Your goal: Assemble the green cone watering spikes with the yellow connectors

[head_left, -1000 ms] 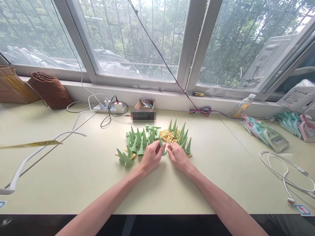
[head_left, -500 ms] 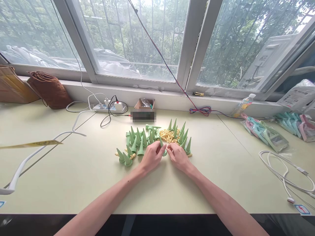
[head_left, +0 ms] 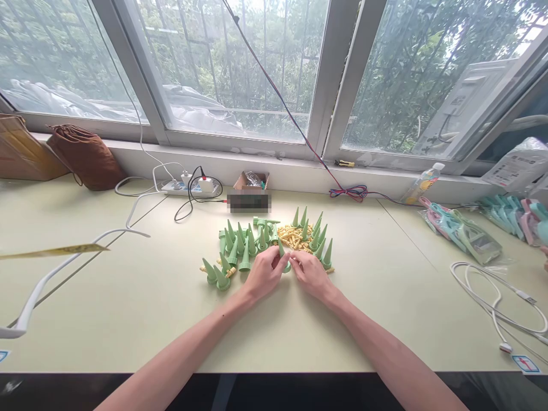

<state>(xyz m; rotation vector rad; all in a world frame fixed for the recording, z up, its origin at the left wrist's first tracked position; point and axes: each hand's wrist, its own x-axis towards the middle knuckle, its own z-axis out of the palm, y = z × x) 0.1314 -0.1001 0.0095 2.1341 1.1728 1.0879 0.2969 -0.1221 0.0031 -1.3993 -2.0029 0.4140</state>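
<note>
My left hand (head_left: 265, 273) is closed around a green cone-shaped spike (head_left: 281, 247), whose tip points up past the fingers. Pinched fingers of my right hand (head_left: 311, 275) meet the spike's right side; whatever lies between them is too small to make out. Just behind both hands is a heap of small yellow plastic pieces (head_left: 294, 235). Many green spikes (head_left: 242, 248) stand close together left of the heap, and a second group of spikes (head_left: 319, 242) stands to its right. Several spikes with yellow pieces fitted (head_left: 222, 279) sit apart at the front left.
A small open carton (head_left: 252, 181) and a power strip (head_left: 171, 187) with cables stand along the back. To the right are a bottle (head_left: 426, 184), bagged pink and green items (head_left: 464, 231) and a coiled white cable (head_left: 492, 302). Another person's fingers (head_left: 545, 258) show at the right edge.
My right fingertips have moved slightly left, in against the spike. At the far right edge another person's fingers have appeared beside the bagged items. My left hand stays in place.
</note>
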